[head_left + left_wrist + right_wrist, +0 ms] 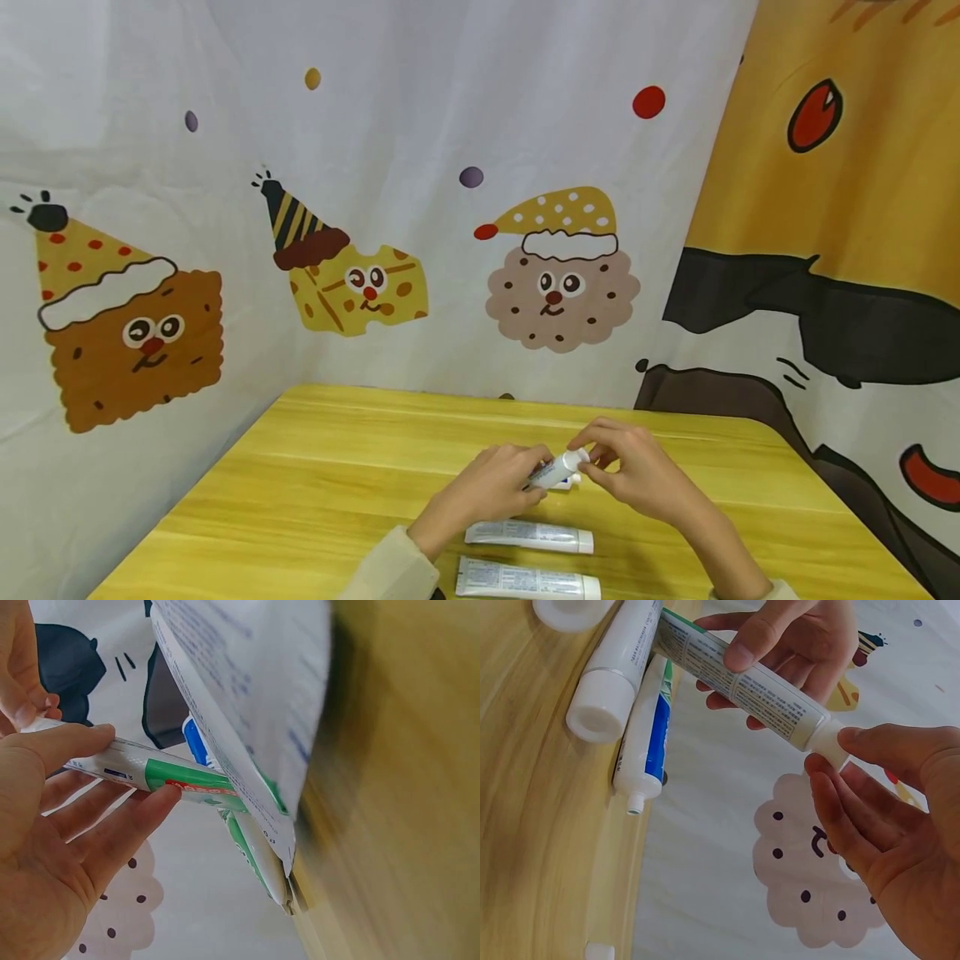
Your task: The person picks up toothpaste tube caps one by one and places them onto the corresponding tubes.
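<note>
Held tube (553, 472): above the counter (337, 467), nearer its far edge than two capped tubes (528, 536). Left hand (497, 482): grasping tube body. Right hand (630, 468): pinching white cap (827, 741). Handling, advised: body steadied lightly, unsqueezed; cap turned squarely. Uncapped tube (642, 746): nozzle bare. Contents: unseen.

left hand (49, 862) holds green-white tube (154, 772); right hand (19, 671) at end
</note>
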Tool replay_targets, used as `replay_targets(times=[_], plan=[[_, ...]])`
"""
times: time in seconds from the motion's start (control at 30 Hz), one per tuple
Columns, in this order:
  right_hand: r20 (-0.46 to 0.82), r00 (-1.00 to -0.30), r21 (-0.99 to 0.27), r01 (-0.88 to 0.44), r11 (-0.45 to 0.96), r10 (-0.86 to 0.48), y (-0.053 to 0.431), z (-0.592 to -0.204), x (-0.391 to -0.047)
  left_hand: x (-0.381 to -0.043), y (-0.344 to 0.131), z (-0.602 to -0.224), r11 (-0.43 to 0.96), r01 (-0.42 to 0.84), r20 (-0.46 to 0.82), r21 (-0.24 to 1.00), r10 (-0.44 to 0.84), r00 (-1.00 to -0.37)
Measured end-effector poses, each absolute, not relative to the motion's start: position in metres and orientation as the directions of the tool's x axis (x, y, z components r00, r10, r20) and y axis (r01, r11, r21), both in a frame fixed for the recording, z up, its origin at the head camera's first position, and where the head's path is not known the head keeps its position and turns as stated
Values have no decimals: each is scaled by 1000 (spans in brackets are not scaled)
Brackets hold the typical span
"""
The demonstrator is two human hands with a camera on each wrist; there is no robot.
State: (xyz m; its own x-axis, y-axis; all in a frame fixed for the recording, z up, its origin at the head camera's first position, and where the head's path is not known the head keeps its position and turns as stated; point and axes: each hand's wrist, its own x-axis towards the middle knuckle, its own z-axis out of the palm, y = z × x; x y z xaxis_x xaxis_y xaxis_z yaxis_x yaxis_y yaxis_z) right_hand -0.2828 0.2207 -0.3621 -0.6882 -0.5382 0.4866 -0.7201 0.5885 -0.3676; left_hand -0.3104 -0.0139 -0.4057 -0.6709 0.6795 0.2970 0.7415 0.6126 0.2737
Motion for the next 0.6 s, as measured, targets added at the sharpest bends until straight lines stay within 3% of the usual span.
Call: replay_targets(times=[0.6], plan=[[472,-717,-406,-693,596,-513,217,-366,-285,-313,-13,-409,632,719,291,288,658,-695]])
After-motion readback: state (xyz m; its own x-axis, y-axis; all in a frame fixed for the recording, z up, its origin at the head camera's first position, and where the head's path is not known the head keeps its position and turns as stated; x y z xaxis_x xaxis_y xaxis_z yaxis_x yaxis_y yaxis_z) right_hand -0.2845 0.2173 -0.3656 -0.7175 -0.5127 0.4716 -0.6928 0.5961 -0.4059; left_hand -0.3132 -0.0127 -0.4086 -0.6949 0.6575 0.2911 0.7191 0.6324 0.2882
